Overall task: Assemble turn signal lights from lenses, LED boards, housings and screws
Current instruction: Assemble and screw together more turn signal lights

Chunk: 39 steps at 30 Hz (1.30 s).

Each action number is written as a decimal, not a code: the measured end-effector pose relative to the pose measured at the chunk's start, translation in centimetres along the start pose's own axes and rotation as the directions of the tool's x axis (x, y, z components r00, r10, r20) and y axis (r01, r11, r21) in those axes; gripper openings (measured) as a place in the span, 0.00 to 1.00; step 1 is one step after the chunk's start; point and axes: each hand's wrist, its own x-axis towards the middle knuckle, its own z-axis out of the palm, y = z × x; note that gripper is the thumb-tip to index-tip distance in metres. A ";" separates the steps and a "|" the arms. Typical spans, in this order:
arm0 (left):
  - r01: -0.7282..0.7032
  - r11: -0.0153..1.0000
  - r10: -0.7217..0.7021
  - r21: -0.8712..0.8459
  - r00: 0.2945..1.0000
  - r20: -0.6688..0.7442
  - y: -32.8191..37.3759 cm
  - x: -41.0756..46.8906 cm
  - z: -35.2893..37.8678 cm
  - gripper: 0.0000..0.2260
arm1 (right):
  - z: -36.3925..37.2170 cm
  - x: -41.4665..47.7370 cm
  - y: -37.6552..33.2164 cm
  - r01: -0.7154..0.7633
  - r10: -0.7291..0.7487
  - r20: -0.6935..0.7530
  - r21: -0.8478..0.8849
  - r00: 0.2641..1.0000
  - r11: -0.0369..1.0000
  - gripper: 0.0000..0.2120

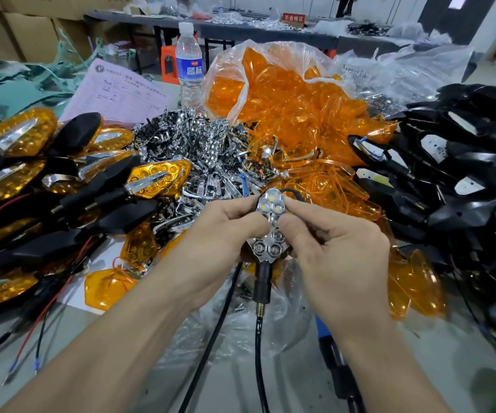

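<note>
I hold a turn signal unit with a chrome honeycomb reflector point(270, 228) in front of me, its black stem point(262, 281) and cable hanging down. My left hand point(225, 231) grips its left side with curled fingers. My right hand point(327, 239) pinches its right edge between thumb and fingers. Small LEDs show in the reflector's upper cells. The housing behind the reflector is mostly hidden by my hands.
Finished amber-lens lights point(154, 180) pile up at the left. Chrome reflectors point(199, 144) are heaped in the middle, amber lenses in a plastic bag point(285, 93) behind, black housings point(464, 174) at the right. A water bottle point(189, 64) stands at the back. Loose wires lie at the front left.
</note>
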 end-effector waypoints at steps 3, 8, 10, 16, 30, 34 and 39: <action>0.055 0.993 -0.051 -0.109 0.998 0.033 0.5 -0.1 0.1 0.12 | -0.7 0.5 0.4 -0.170 0.142 0.129 0.242 0.981 0.955 0.10; 0.069 0.986 -0.057 -0.152 0.995 0.078 0.8 -0.4 0.1 0.16 | -1.1 0.8 0.1 -0.213 0.149 0.183 0.401 0.972 0.891 0.12; 0.076 0.987 -0.066 -0.142 0.995 0.077 0.8 -0.3 0.0 0.17 | -0.9 0.8 0.1 -0.193 0.140 0.158 0.394 0.977 0.899 0.12; 0.056 0.994 -0.047 -0.091 0.995 0.092 0.5 -0.4 -0.2 0.14 | -1.0 0.5 0.1 -0.151 0.125 0.100 0.317 0.987 0.936 0.11; 0.006 0.980 -0.041 -0.199 0.984 -0.172 0.2 0.4 -0.1 0.11 | -0.7 -0.4 -0.8 -0.236 0.234 0.028 0.074 0.972 0.969 0.16; -0.078 0.964 0.008 -0.255 0.964 -0.265 1.1 0.7 -1.3 0.10 | 0.2 -1.1 -1.7 -0.300 0.271 0.181 0.153 0.945 0.942 0.28; -0.130 0.947 0.038 -0.295 0.953 -0.300 1.4 0.8 -2.0 0.10 | 1.6 -2.2 -2.4 -0.348 0.305 0.291 0.107 0.907 0.932 0.33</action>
